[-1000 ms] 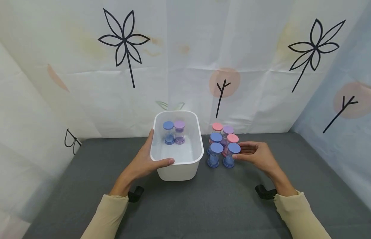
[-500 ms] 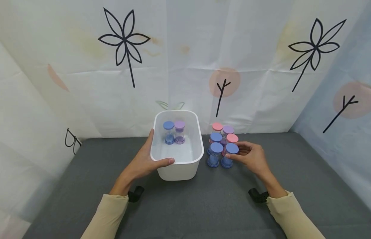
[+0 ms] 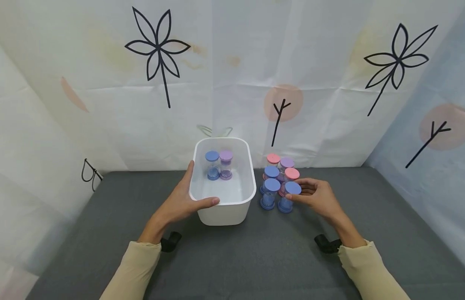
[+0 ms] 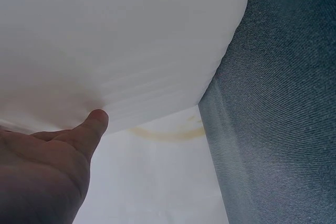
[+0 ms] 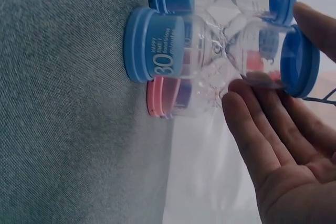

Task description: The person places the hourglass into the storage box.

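A white bin (image 3: 222, 213) stands on the grey table with a blue sand timer (image 3: 212, 166) and a purple sand timer (image 3: 226, 164) upright at its far end. My left hand (image 3: 183, 201) grips the bin's near left corner, thumb (image 4: 92, 129) hooked over the rim against the bin wall (image 4: 121, 40). To the right of the bin stands a cluster of several blue, pink and purple timers. My right hand (image 3: 304, 193) pinches the top cap of the front right blue timer (image 3: 289, 196), which leans slightly. In the right wrist view that blue timer (image 5: 220, 51) sits between thumb and fingers (image 5: 252, 114), beside a pink timer (image 5: 173, 97).
The grey felt tabletop (image 3: 254, 258) is bounded by white printed cloth walls at the back and both sides. Another blue timer (image 3: 269, 195) stands just left of the held one, close to the bin's right wall. Black wrist mounts (image 3: 326, 243) sit near both sleeves.
My right hand has moved left and closed its thumb and fingers on the front right blue timer's cap. The left hand and bin have stayed put.
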A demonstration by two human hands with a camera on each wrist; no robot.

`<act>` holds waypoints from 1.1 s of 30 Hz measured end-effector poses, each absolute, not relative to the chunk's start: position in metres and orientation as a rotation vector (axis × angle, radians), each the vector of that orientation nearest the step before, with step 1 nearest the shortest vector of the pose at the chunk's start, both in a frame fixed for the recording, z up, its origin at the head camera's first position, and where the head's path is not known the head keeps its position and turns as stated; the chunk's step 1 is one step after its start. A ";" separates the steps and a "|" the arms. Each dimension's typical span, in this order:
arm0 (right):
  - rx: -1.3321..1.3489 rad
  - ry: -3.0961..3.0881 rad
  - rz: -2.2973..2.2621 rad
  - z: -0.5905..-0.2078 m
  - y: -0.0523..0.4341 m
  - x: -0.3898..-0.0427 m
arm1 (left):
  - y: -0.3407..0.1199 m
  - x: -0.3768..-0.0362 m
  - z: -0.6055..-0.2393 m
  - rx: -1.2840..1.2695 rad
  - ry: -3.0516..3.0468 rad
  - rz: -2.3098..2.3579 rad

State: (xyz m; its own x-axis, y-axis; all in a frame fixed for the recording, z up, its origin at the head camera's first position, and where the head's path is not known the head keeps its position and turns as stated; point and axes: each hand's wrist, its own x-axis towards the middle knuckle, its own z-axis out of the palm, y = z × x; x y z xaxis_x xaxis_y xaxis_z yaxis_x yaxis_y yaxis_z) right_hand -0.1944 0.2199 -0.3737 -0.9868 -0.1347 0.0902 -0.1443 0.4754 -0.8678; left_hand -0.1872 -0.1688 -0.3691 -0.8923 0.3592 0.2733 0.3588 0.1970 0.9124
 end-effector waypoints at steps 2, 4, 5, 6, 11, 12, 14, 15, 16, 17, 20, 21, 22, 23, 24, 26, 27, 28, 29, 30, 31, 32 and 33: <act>0.278 -2.706 1.584 -0.372 0.220 -0.195 | -0.169 -0.187 -0.369 0.726 2.431 1.854; 0.295 -2.722 1.579 -0.372 0.221 -0.195 | -0.170 -0.186 -0.368 0.723 2.429 1.856; 0.301 -2.728 1.580 -0.372 0.221 -0.196 | -0.170 -0.186 -0.368 0.723 2.429 1.856; 0.306 -2.732 1.580 -0.372 0.221 -0.196 | -0.170 -0.186 -0.368 0.722 2.429 1.855; 0.302 -2.739 1.620 -0.371 0.222 -0.196 | -0.170 -0.186 -0.368 0.713 2.437 1.847; 0.295 -2.735 1.634 -0.369 0.222 -0.195 | -0.170 -0.186 -0.368 0.709 2.438 1.847; 0.282 -2.727 1.654 -0.366 0.223 -0.193 | -0.171 -0.186 -0.369 0.710 2.434 1.850; 0.282 -2.721 1.660 -0.363 0.223 -0.192 | -0.170 -0.186 -0.369 0.710 2.432 1.851; 0.286 -2.709 1.671 -0.360 0.224 -0.190 | -0.170 -0.186 -0.369 0.713 2.427 1.855; 0.287 -2.696 1.682 -0.357 0.224 -0.188 | -0.170 -0.186 -0.369 0.714 2.424 1.856; 0.311 -2.654 1.692 -0.349 0.224 -0.182 | -0.170 -0.187 -0.369 0.715 2.418 1.862; 0.323 -2.638 1.699 -0.346 0.224 -0.181 | -0.170 -0.187 -0.369 0.715 2.419 1.862; 0.336 -2.619 1.704 -0.343 0.223 -0.178 | -0.170 -0.187 -0.369 0.718 2.416 1.866; 0.343 -2.603 1.702 -0.341 0.222 -0.176 | -0.170 -0.187 -0.370 0.719 2.419 1.864; 0.354 -2.587 1.699 -0.338 0.222 -0.174 | -0.170 -0.187 -0.370 0.725 2.415 1.867; 0.374 -2.543 1.703 -0.332 0.221 -0.169 | -0.170 -0.187 -0.370 0.729 2.406 1.874; 0.387 -2.516 1.711 -0.329 0.221 -0.166 | -0.170 -0.187 -0.370 0.729 2.405 1.876; 0.401 -2.484 1.723 -0.326 0.221 -0.164 | -0.170 -0.187 -0.370 0.728 2.407 1.874; 0.415 -2.445 1.748 -0.323 0.221 -0.161 | -0.170 -0.187 -0.370 0.727 2.412 1.869; 0.435 -2.406 1.771 -0.320 0.220 -0.159 | -0.170 -0.187 -0.370 0.723 2.411 1.869; 0.456 -2.363 1.798 -0.317 0.220 -0.157 | -0.170 -0.187 -0.369 0.719 2.411 1.870; 0.477 -2.322 1.821 -0.314 0.219 -0.155 | -0.170 -0.187 -0.370 0.719 2.413 1.867; 0.498 -2.282 1.846 -0.311 0.219 -0.154 | -0.170 -0.187 -0.370 0.720 2.411 1.871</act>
